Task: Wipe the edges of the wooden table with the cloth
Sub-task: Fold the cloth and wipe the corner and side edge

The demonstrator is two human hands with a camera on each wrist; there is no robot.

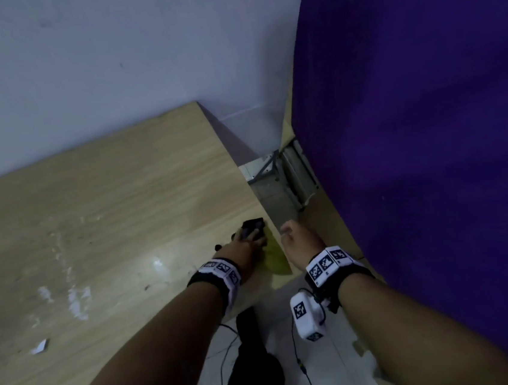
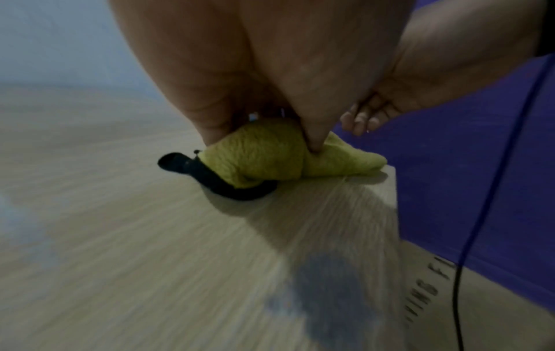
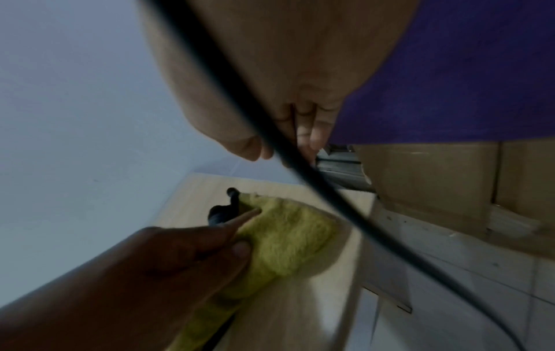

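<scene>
1. One yellow-green cloth [image 2: 270, 154] lies at the right edge of the one wooden table [image 1: 97, 208], near its front corner.
2. The left hand [image 1: 246, 246] presses down on the cloth, fingers and thumb pinching its folds.
3. A black object [image 2: 210, 180] sits partly under the cloth; what it is I cannot tell.
4. The right hand [image 1: 301, 240] hangs beside the table edge, fingers loosely curled, holding nothing.
5. One scrap of white paper [image 1: 40, 346] lies on the tabletop, well apart from the cloth.

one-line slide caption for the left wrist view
Left hand presses yellow-green cloth onto wooden table near its edge.
</scene>
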